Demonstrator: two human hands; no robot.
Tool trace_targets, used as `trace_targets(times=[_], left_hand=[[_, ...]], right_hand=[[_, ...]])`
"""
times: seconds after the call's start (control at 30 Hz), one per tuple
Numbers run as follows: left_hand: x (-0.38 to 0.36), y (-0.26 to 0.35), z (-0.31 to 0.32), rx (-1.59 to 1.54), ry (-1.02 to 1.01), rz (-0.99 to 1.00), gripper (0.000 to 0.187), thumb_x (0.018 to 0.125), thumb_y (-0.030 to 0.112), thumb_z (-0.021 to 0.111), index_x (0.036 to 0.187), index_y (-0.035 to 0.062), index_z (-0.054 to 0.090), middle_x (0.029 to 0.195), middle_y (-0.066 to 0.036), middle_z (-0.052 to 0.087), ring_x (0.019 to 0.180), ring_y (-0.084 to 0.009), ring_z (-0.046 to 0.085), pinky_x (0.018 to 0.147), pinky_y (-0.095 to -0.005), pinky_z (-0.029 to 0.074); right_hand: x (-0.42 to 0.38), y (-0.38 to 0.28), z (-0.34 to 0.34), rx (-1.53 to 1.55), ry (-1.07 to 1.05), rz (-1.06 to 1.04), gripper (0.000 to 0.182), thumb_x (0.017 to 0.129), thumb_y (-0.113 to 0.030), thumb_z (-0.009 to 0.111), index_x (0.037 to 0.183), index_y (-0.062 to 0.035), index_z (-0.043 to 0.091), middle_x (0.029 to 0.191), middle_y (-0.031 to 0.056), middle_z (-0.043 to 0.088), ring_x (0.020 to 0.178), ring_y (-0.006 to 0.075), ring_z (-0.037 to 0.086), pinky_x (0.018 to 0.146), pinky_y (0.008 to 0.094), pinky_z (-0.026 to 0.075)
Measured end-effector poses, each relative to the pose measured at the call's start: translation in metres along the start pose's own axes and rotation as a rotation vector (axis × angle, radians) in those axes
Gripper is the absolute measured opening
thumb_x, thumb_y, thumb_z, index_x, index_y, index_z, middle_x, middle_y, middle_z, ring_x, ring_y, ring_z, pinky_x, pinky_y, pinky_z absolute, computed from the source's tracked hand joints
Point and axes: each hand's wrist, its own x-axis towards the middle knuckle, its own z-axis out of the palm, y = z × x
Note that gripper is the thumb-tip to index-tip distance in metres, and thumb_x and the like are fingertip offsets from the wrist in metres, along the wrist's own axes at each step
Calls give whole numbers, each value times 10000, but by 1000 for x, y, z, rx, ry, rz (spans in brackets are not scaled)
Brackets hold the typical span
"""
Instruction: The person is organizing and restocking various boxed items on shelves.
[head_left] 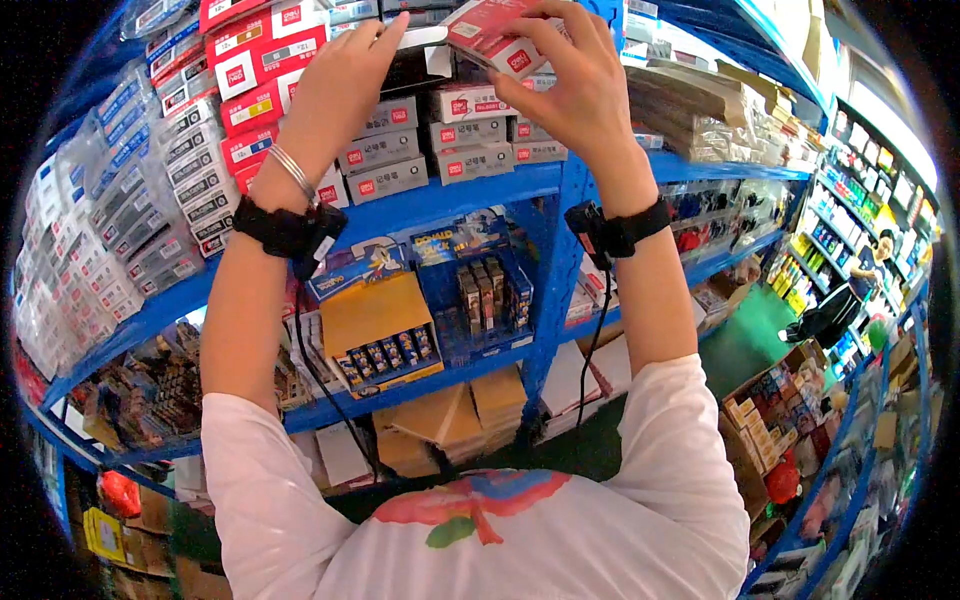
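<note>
My right hand point(572, 85) pinches a red-and-white box point(495, 38) between thumb and curled fingers, up at the top shelf point(470, 185). My left hand point(345, 75) lies flat, fingers together, on what may be an opened carton point(425, 50). 3 rows of grey boxes point(430, 140) sit stacked just below.

Both arms reach straight up toward twelve o'clock, forearms bare below short white sleeves. The left hand point(345, 75) is at eleven o'clock, fingers extended and flat, with a silver bangle and black strap at the wrist. The right hand point(570, 85) is at one o'clock, fingers curled in a grip, wrist also strapped.
</note>
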Motion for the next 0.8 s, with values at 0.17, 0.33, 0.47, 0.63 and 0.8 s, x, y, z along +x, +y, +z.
trace_targets(times=[0.17,0.33,0.47,0.63,0.8], left_hand=[[-13,-3,8,-123,-65,39,461,864,-6,566,1317,71,523,1265,-128,580,1110,-301,599,929,-384,525],[-20,4,21,-289,-127,-67,494,917,75,560,1397,111,453,1341,-182,542,1183,-360,555,996,-406,477],[-14,-1,30,-326,-125,-46,500,908,76,567,1395,107,455,1311,-206,559,1160,-368,570,977,-420,486],[-4,-2,26,-306,-263,-39,505,885,10,542,1375,107,477,1317,-201,559,1122,-367,594,947,-426,505],[-14,2,30,-186,-109,-24,615,804,-85,535,1378,131,493,1364,-154,540,1173,-333,578,1019,-398,475]], right_hand=[[-2,0,-1,3,6,18,378,674,-117,778,1023,-72,639,1136,120,572,1032,335,557,853,419,494],[0,-4,3,-14,7,16,389,684,-128,776,1046,-89,639,1146,113,570,1039,331,552,861,419,492],[-10,1,17,-96,22,-22,366,709,-228,798,1046,-138,687,1166,45,599,1065,285,562,869,391,507],[-15,1,13,-124,-8,-16,369,727,-224,802,1062,-129,680,1176,47,579,1085,266,556,859,392,516],[-6,-9,0,-45,-38,10,387,693,-134,774,1050,-94,630,1162,110,557,1049,327,538,854,423,491]])
